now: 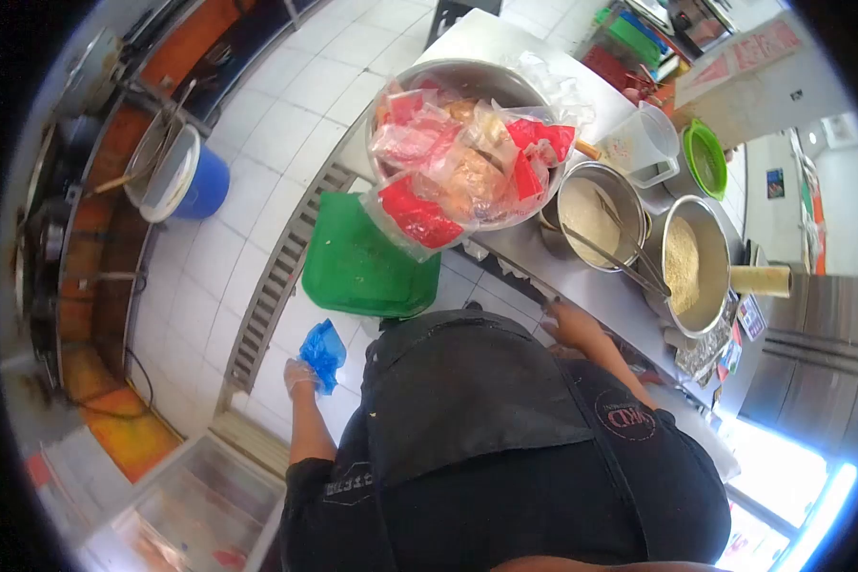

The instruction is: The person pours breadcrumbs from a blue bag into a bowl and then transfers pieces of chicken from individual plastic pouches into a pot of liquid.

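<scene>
My left hand, in a clear plastic glove, is closed on a crumpled blue plastic bag, low at the left of my body. My right hand is beside the near edge of the metal table, with its fingers loosely apart and nothing visible in them. Ahead of me a large metal bowl holds several clear and red plastic packages; some hang over its rim. A green plastic lid or bin stands in front of me, below the bowl.
On the table stand a pot of pale powder with metal tongs, a metal bowl of crumbs, a clear jug and a green strainer. A blue bucket is at left. A floor drain grate crosses the tiles.
</scene>
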Motion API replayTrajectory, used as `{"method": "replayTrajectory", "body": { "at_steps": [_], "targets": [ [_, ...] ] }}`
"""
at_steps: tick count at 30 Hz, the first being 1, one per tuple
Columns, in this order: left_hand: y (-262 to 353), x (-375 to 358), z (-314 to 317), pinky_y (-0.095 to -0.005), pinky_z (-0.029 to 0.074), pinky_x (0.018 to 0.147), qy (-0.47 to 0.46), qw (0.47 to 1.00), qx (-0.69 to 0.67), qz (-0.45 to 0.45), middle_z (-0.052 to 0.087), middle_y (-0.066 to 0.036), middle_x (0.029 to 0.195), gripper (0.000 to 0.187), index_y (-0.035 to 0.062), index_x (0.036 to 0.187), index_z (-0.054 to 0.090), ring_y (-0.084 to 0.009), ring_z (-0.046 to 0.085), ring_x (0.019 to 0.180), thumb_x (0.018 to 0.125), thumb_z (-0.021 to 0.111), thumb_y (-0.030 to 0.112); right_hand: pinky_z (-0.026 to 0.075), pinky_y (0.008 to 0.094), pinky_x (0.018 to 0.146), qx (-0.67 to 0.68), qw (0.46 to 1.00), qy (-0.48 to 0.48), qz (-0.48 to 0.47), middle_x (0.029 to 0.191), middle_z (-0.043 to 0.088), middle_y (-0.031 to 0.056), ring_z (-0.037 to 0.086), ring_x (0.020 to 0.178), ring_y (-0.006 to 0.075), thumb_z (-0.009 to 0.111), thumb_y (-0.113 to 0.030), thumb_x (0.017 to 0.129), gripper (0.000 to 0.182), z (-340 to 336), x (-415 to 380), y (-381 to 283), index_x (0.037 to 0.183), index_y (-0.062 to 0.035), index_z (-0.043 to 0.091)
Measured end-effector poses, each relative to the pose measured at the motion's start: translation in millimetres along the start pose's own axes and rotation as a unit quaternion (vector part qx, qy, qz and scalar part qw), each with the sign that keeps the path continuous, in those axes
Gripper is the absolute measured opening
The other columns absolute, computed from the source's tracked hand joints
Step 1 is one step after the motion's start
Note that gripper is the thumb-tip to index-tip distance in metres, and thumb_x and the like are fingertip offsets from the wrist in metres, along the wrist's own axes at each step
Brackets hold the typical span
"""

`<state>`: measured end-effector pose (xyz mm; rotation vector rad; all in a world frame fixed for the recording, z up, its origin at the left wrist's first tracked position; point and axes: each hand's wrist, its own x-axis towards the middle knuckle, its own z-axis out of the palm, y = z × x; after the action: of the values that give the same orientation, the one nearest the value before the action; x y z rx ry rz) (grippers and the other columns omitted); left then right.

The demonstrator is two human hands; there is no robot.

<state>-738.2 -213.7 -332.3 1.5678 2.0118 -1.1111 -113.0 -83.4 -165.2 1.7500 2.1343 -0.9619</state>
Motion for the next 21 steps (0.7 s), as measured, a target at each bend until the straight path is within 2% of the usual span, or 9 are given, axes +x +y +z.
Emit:
{"method": "replayTrajectory", "body": {
  "at_steps": [3, 6, 8, 10, 13, 15, 16, 18, 21],
  "targets": [
    [-13, 44, -48, -0.0372, 0.047, 0.108, -0.022, 0.962, -0.254, -0.099, 0.071, -0.012, 0.119, 0.029, 0.0105, 0.112, 0.075, -0.0289, 0.062, 0.121, 0.089, 0.065, 0.025, 0.053, 0.0456, 0.094, -0.003, 0.996, -0.061, 0.066, 0.117, 0.07, 0.0182, 0.067, 0.108, 0.0392, 0.07, -0.034, 0.09, 0.045, 60, -13, 20, 0.126, -0.008, 0.064],
    [-17, 118, -56, -0.0392, 0.046, 0.11, 0.003, 0.983, 0.004, 0.183, 0.07, -0.014, 0.123, 0.03, 0.0099, 0.113, 0.074, -0.0278, 0.06, 0.126, 0.087, 0.067, 0.023, 0.052, 0.0438, 0.097, 0.091, 0.98, -0.102, 0.146, 0.121, 0.07, 0.0198, 0.067, 0.11, 0.0394, 0.069, -0.035, 0.09, 0.048, 106, -25, 14, 0.129, -0.0066, 0.064],
    [-1, 148, -81, -0.0409, 0.045, 0.11, 0.012, 0.984, 0.007, 0.178, 0.068, -0.015, 0.128, 0.03, 0.0085, 0.113, 0.074, -0.026, 0.059, 0.128, 0.088, 0.065, 0.023, 0.052, 0.0433, 0.097, 0.155, 0.956, -0.126, 0.215, 0.121, 0.07, 0.021, 0.068, 0.11, 0.0396, 0.069, -0.035, 0.09, 0.049, 117, -45, -9, 0.129, -0.0058, 0.064],
    [21, 175, -123, -0.042, 0.049, 0.105, -0.056, 0.984, -0.037, 0.164, 0.07, -0.017, 0.123, 0.03, 0.0076, 0.111, 0.075, -0.0278, 0.064, 0.122, 0.088, 0.064, 0.023, 0.053, 0.042, 0.094, 0.226, 0.947, -0.093, 0.21, 0.118, 0.071, 0.0208, 0.069, 0.107, 0.0368, 0.07, -0.036, 0.091, 0.049, 175, -63, 9, 0.129, -0.0067, 0.064],
    [37, 213, -104, -0.0415, 0.055, 0.097, 0.137, 0.939, -0.08, 0.305, 0.073, -0.018, 0.111, 0.027, 0.0087, 0.105, 0.076, -0.0304, 0.069, 0.111, 0.085, 0.065, 0.022, 0.054, 0.0405, 0.091, 0.331, 0.912, -0.039, 0.239, 0.115, 0.072, 0.0195, 0.071, 0.103, 0.0317, 0.071, -0.038, 0.092, 0.048, 207, -90, -15, 0.13, -0.0084, 0.065],
    [67, 227, -123, -0.0408, 0.056, 0.096, 0.139, 0.927, -0.021, 0.347, 0.073, -0.017, 0.113, 0.028, 0.0091, 0.107, 0.075, -0.0304, 0.069, 0.11, 0.083, 0.066, 0.021, 0.054, 0.0398, 0.089, 0.349, 0.892, -0.017, 0.286, 0.113, 0.073, 0.0184, 0.071, 0.101, 0.0289, 0.071, -0.038, 0.093, 0.048, 208, -110, -45, 0.13, -0.0094, 0.065],
    [73, 211, -151, -0.0398, 0.05, 0.104, 0.1, 0.921, 0.041, 0.374, 0.064, -0.015, 0.135, 0.044, 0.0108, 0.126, 0.068, -0.0251, 0.063, 0.124, 0.083, 0.067, 0.023, 0.054, 0.0395, 0.089, 0.333, 0.889, -0.014, 0.315, 0.113, 0.073, 0.0179, 0.071, 0.1, 0.0279, 0.07, -0.039, 0.093, 0.047, 206, -119, -56, 0.13, -0.0099, 0.065],
    [85, 227, -122, -0.0378, 0.049, 0.104, 0.134, 0.881, -0.227, 0.393, 0.06, -0.013, 0.14, 0.048, 0.0115, 0.132, 0.062, -0.0223, 0.06, 0.126, 0.087, 0.067, 0.026, 0.054, 0.0394, 0.088, 0.31, 0.881, -0.004, 0.357, 0.111, 0.073, 0.017, 0.071, 0.098, 0.027, 0.07, -0.039, 0.093, 0.047, 204, -132, -73, 0.13, -0.0102, 0.065],
    [99, 239, -93, -0.0346, 0.047, 0.103, 0.024, 0.662, -0.654, 0.366, 0.053, -0.01, 0.147, 0.054, 0.0127, 0.142, 0.054, -0.018, 0.055, 0.13, 0.092, 0.067, 0.03, 0.055, 0.0397, 0.087, 0.329, 0.86, 0.002, 0.39, 0.108, 0.073, 0.0158, 0.071, 0.097, 0.0275, 0.071, -0.038, 0.093, 0.045, 204, -150, -84, 0.128, -0.0097, 0.066]
  ]
}}
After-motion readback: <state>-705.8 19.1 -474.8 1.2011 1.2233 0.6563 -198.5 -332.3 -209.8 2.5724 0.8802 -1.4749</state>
